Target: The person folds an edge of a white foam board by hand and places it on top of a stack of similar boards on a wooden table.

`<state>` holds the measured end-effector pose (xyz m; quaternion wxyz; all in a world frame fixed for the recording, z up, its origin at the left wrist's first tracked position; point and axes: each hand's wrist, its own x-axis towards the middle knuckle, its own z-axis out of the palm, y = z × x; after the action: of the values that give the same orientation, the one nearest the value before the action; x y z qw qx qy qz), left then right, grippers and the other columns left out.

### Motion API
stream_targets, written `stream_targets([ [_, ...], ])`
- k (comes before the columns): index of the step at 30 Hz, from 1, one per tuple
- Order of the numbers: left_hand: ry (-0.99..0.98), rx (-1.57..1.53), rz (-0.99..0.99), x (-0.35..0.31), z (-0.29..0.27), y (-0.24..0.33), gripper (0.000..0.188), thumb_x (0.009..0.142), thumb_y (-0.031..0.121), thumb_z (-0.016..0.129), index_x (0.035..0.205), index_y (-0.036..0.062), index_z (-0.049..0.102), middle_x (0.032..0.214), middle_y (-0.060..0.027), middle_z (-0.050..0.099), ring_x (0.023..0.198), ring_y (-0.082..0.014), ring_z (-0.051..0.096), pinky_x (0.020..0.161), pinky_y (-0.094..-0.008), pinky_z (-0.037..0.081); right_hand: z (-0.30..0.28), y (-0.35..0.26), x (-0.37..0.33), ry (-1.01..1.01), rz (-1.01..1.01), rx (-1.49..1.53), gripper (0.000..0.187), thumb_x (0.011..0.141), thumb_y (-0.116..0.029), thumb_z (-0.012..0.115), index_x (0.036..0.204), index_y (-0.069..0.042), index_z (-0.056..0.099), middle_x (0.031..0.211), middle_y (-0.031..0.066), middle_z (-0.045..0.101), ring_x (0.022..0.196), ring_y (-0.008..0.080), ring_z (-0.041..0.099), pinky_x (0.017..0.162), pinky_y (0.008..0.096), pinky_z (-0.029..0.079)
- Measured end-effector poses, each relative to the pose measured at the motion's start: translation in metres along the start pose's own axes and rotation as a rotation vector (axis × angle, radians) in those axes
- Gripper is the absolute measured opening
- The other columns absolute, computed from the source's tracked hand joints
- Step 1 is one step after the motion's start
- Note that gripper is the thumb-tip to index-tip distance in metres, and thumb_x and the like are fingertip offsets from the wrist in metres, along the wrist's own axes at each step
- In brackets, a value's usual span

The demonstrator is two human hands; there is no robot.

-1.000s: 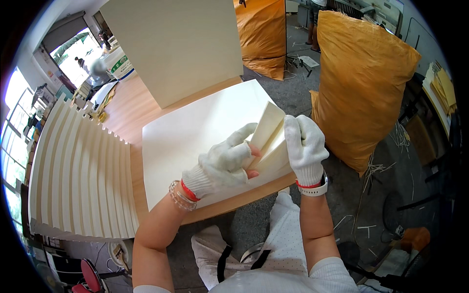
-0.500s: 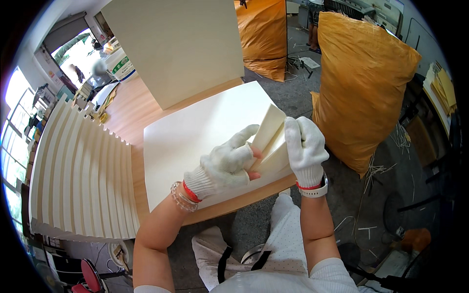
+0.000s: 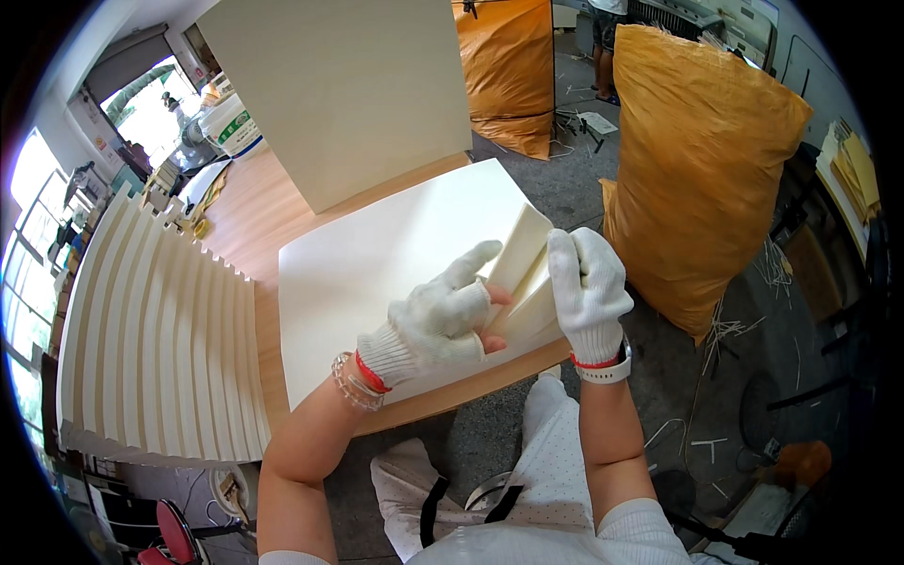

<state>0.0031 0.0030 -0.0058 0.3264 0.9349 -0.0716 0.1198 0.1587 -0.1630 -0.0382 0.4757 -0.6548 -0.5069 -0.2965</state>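
Note:
Large white paper sheets [image 3: 367, 259] lie on the wooden table before me. Their right side is bent up into a narrow cream fold [image 3: 520, 247]. My right hand [image 3: 590, 287], in a white knit glove, is closed in a pinch on the fold's right edge. My left hand [image 3: 438, 306], gloved too, rests against the fold's left side with thumb stretched out and fingers apart. Two bare fingertips poke out of the left glove and touch the paper. How many layers are in the fold I cannot tell.
A pleated stack of white strips [image 3: 160, 348] stands at the left. Behind the sheets rises a tall beige board [image 3: 344, 94]. Orange sacks [image 3: 702, 169] stand on the floor beyond the wooden table [image 3: 264, 207]. Paper scraps litter the floor; a person [image 3: 607, 47] stands far back.
Both hands keep nearly the same place and grip on the fold. Far off by the doorway at the left, the figures have shifted.

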Motion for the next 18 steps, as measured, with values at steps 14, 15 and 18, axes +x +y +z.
stream_targets([
  [14,-0.013,-0.041,0.068,0.000,-0.003,-0.003,0.037,0.081,0.004,0.078,0.116,0.0017,0.066,0.156,-0.0286,0.039,0.117,-0.0357,0.065,0.093,-0.0366,0.054,0.002,-0.007,0.002,0.015,0.142,0.085,0.007,0.094,-0.004,0.064,0.094,0.001,0.060,0.074,0.0099,0.044,0.065,0.0285,0.048,0.059,0.0413,0.041],
  [15,0.003,-0.028,0.070,-0.001,-0.002,-0.005,0.037,0.081,0.004,0.078,0.116,0.0019,0.066,0.156,-0.0285,0.039,0.116,-0.0357,0.065,0.093,-0.0369,0.054,0.002,-0.006,0.003,0.016,0.109,0.057,0.006,0.093,-0.002,0.064,0.096,0.001,0.060,0.074,0.0098,0.044,0.065,0.0282,0.048,0.058,0.0411,0.041],
  [18,0.070,-0.009,0.031,-0.001,0.004,-0.003,0.037,0.080,0.006,0.080,0.115,0.0025,0.066,0.157,-0.0283,0.037,0.116,-0.0359,0.065,0.093,-0.0380,0.053,0.001,-0.005,0.002,0.011,0.085,0.056,0.010,0.092,0.001,0.064,0.101,0.003,0.060,0.075,0.0095,0.046,0.064,0.0276,0.049,0.057,0.0404,0.041],
])
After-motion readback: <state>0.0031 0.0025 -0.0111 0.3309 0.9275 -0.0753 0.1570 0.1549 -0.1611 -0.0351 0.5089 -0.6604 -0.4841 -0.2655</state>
